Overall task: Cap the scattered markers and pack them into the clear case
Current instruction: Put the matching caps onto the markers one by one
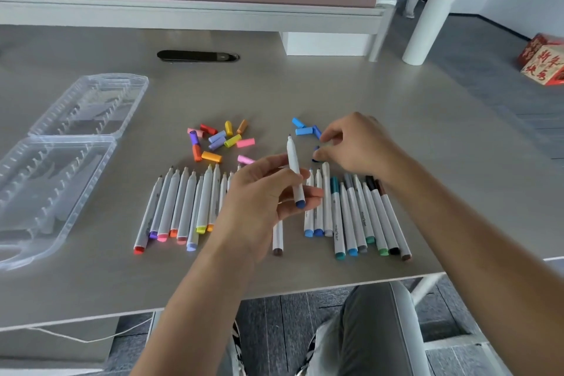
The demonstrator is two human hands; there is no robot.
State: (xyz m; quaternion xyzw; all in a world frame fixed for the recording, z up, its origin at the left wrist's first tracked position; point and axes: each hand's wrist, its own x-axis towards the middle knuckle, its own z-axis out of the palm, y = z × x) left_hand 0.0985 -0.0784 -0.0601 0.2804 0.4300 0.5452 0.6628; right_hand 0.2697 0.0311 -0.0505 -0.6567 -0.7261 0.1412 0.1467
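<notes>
Marker [295, 174], white barrel, dark-blue end, tip bare and pointing up; gripped low on the barrel by the left hand [262, 201]; likely light, stiff, smooth plastic, best held mid-barrel. Right hand [351, 146], fingers curled, pinching a dark-blue cap [316, 153] just above the grey desk [396, 107]. Row of markers [183, 207] flat on the desk under both hands, a few at right already capped. Loose caps [218, 140], small, short, bright cylinders, likely prone to roll. Clear case [76, 107], thin ribbed plastic, open, well apart at left.
</notes>
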